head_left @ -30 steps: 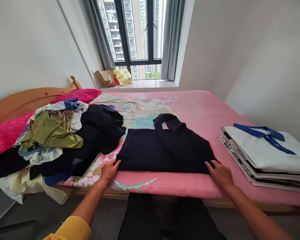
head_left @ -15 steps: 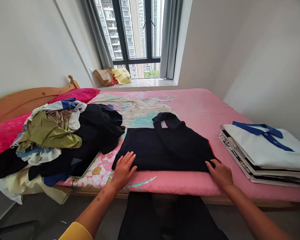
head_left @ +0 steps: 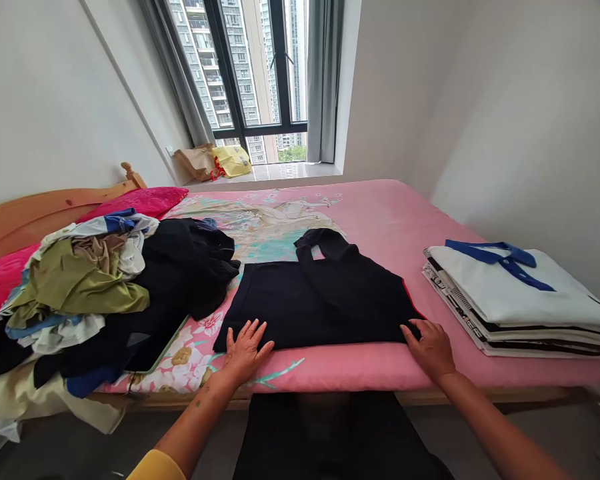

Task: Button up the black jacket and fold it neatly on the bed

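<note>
Black shirt [head_left: 325,300], lying on the pink bedsheet [head_left: 375,207] at the centre of the frame, long edge toward the bottom.

Hands: left hand [head_left: 245,350] open, fingers spread, laid on the shirt's near edge at its lower left corner. Right hand [head_left: 430,347] at the lower right corner, thumb and fingers touching the cloth; cannot tell whether it pinches the fabric or only rests there.

Stage, as judged: partly folded. The body makes a flat, fairly smooth panel with a straight near edge; red trim shows along the right edge. A loop of the same dark cloth sticks out beyond the far edge, above centre; collar or sleeve, cannot tell. Not yet a compact packet, so some folding appears to remain.

Done: stack of folded clothes [head_left: 520,290] at the right of the frame, squared up, white garment with blue collar [head_left: 500,257] on top. Layers below not countable.

Left over: heap of clothes [head_left: 185,267] at the left of the frame, crumpled and unsorted, olive garment [head_left: 80,277] near its top. By its bulk, much seems undone.
</note>
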Demonstrator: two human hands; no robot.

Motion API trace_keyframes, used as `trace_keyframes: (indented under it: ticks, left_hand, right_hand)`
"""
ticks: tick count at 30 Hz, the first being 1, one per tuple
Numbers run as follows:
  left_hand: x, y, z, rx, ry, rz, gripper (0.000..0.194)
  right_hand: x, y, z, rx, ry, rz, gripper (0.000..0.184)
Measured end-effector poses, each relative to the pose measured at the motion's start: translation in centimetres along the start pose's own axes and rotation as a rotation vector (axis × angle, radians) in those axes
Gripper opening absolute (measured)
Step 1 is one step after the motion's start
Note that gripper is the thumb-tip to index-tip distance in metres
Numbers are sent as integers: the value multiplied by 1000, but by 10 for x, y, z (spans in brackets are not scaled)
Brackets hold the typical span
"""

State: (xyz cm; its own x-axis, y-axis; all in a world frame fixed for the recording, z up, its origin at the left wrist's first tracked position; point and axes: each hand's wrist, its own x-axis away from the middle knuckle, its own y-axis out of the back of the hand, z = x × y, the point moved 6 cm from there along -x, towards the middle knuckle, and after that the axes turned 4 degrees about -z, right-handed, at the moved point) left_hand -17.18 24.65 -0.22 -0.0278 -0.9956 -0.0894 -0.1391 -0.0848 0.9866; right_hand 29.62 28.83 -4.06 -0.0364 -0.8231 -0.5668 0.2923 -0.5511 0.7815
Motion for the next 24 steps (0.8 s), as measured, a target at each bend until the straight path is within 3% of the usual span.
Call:
trace_keyframes:
  ticks: [3,6,11,14,17,20,24]
  left_hand:
    - [-18,14,-17,124,50,-82,41]
    - [-51,21,-51,360,77,-58,35]
    - [-121,-3,-99,836,409,81,45]
    - [-162,-23,-121,961,500,127,54]
    - [-194,-36,-136,1116,584,170,46]
    - [-220,-36,-149,1246,636,185,32]
    - [-251,-19,-166,1395,620,146,24]
  right_hand:
    - [1,0,1,5,-42,8,37]
    - [-1,3,0,-46,-88,5,34]
    - [-6,8,1,-152,-113,-28,30]
    - [-7,10,1,-157,-105,-66,28]
    - [-9,11,0,-198,-81,-107,20]
    - [-11,11,-3,-256,-87,-111,16]
    - [-14,10,-5,-286,-114,-67,25]
